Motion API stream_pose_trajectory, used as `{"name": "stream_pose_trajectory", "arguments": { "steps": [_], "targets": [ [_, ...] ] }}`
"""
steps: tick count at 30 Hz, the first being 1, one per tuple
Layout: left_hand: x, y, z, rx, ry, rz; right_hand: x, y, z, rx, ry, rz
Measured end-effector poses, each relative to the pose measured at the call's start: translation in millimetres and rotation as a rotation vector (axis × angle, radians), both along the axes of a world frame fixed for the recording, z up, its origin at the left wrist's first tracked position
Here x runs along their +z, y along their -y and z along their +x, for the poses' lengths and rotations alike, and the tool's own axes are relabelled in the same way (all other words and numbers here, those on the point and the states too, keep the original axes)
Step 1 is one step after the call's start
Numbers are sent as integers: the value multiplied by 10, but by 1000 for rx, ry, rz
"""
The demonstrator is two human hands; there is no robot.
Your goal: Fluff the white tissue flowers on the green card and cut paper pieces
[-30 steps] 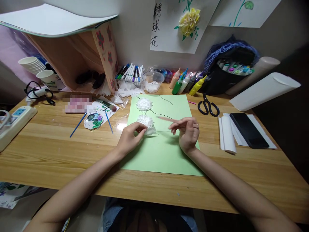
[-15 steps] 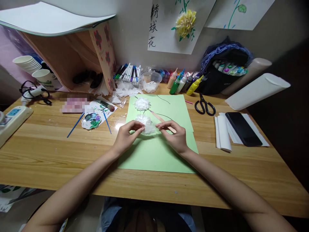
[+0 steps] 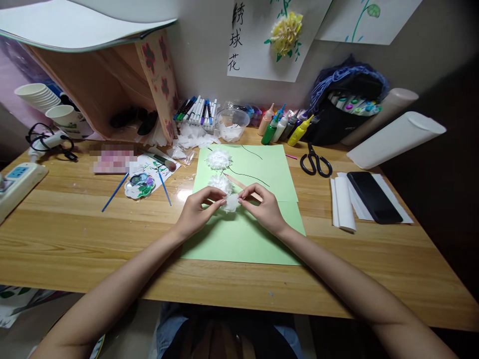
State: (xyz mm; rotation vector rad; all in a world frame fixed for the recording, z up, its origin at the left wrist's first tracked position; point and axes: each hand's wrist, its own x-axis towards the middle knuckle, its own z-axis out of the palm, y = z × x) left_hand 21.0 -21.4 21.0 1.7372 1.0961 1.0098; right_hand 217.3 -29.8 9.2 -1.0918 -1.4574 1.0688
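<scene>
Between my two hands is a small piece of thin white paper (image 3: 230, 203), pinched at its left edge by my left hand (image 3: 202, 205) and at its right edge by my right hand (image 3: 264, 205). It is held over light green paper (image 3: 243, 239). Just beyond it a white paper flower (image 3: 220, 185) lies on the sheet, and farther back is another white paper flower (image 3: 219, 159). A pale wooden stick (image 3: 243, 185) slants behind my right fingers, partly hidden. Thin dark lines curve across the green paper.
Black scissors (image 3: 316, 162) and a phone (image 3: 374, 197) lie to the right. Paint bottles (image 3: 269, 130), markers (image 3: 198, 110) and a clear bowl (image 3: 232, 125) of paper scraps line the back. Leftward are a paint palette (image 3: 139, 186), brushes and a power strip (image 3: 20, 187).
Both hands have come a little closer together. The white paper piece now shows apart from the nearer flower, slightly in front of it. The view has shifted slightly.
</scene>
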Motion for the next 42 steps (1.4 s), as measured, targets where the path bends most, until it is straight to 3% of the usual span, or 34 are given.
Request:
{"name": "stream_pose_trajectory", "arguments": {
  "steps": [6,10,13,17,20,24,30,34,42],
  "targets": [
    [-54,-24,-5,13,61,-55,58,-47,64,-67,10,21],
    [-57,8,-8,-56,41,-90,67,-280,365,-297,168,94],
    [-54,53,6,-107,-49,-76,-23,-508,678,-483,375,125],
    [-74,82,34,-47,-253,43,-103,-599,833,-508,368,251],
    [-97,56,50,43,-381,160,-29,-438,665,-453,181,374],
    [-116,-2,58,129,-474,272,97,-95,346,-222,-18,425],
    [-116,-19,82,212,-513,305,46,81,157,201,233,633],
    [-119,-18,103,220,-521,319,-22,34,125,238,341,696],
    [-152,-6,123,213,-540,353,-56,51,98,179,332,681]
  ]
}}
